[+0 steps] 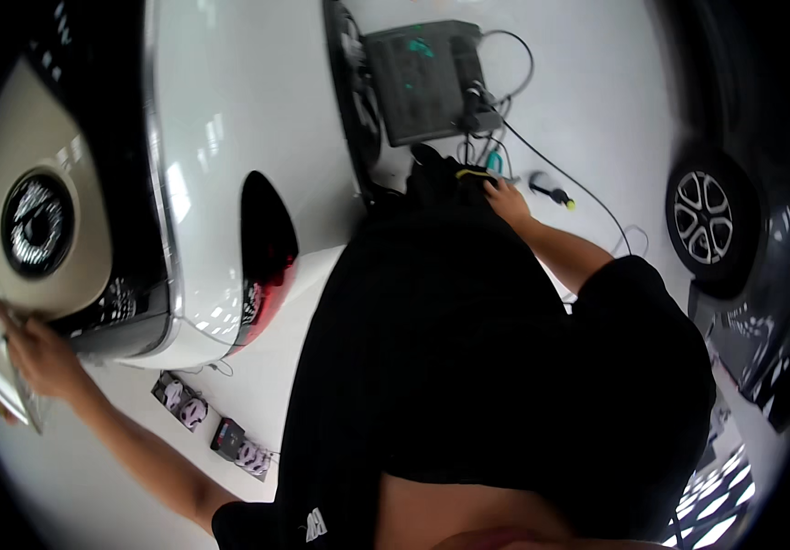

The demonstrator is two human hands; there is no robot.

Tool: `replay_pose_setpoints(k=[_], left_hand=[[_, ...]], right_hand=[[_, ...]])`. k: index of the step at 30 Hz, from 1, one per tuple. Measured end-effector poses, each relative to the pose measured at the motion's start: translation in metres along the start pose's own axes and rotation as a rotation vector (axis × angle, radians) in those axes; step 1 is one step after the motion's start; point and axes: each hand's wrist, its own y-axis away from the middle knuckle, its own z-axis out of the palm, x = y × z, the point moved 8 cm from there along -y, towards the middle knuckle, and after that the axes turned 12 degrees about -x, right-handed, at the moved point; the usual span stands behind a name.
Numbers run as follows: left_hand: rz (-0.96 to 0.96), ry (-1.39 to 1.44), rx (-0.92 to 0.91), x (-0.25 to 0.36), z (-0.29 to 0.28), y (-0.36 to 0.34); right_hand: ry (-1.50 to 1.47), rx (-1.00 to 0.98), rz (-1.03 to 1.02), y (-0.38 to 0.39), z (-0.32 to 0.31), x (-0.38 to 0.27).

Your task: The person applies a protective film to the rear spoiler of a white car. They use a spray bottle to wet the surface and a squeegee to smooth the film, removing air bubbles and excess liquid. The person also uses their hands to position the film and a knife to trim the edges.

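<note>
My left hand [42,360] reaches out at the far left, at the lower edge of a beige panel [93,229] with a round dark speaker-like unit [38,225] in it. Its fingers are bent round something thin, blurred and too small to name, beside a dark cable. My right hand [510,203] lies by my black trousers, close to a yellow strip [475,173], fingers partly spread and seemingly holding nothing. Just beyond it is a small teal loop-shaped thing [494,163]. The white car's rear corner [221,110] stands between the two hands, with a red and dark tail light [268,261].
A dark grey box [424,82] with cables stands on the pale floor ahead. A black tool with a yellow-green tip [553,191] lies right of my right hand. Lilac-and-black units [182,403] sit lower left. A dark car with a spoked wheel [703,217] stands at the right.
</note>
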Motion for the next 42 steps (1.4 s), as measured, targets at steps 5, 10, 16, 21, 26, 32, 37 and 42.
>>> replay_pose_setpoints(k=[5,10,16,21,26,32,37,42], left_hand=[[-0.043,-0.079,-0.045,0.018,0.005,-0.017],[-0.106,-0.095,-0.097,0.012,0.005,-0.007],[-0.163,-0.087,-0.161,0.022,-0.001,-0.007],[-0.148,-0.071,-0.158,0.027,0.006,-0.018],[-0.084,-0.002,-0.098,0.027,-0.016,-0.011],[-0.128,0.031,-0.051,-0.059,0.02,0.017],[0.057,0.185,0.084,0.063,-0.034,-0.003],[-0.018,0.179,0.077,0.041,-0.032,0.003]], right_hand=[[-0.35,-0.038,0.218,0.003,0.005,0.015],[-0.282,-0.017,0.179,0.021,0.008,0.005],[-0.242,0.034,0.129,0.035,-0.02,0.035],[-0.581,0.386,0.126,0.064,-0.018,0.048],[-0.81,0.182,-0.002,0.039,-0.006,0.021],[-0.917,0.079,0.174,-0.086,0.072,-0.003],[-0.776,0.006,0.245,-0.109,0.06,0.042],[-0.663,-0.088,0.264,-0.116,0.045,0.068]])
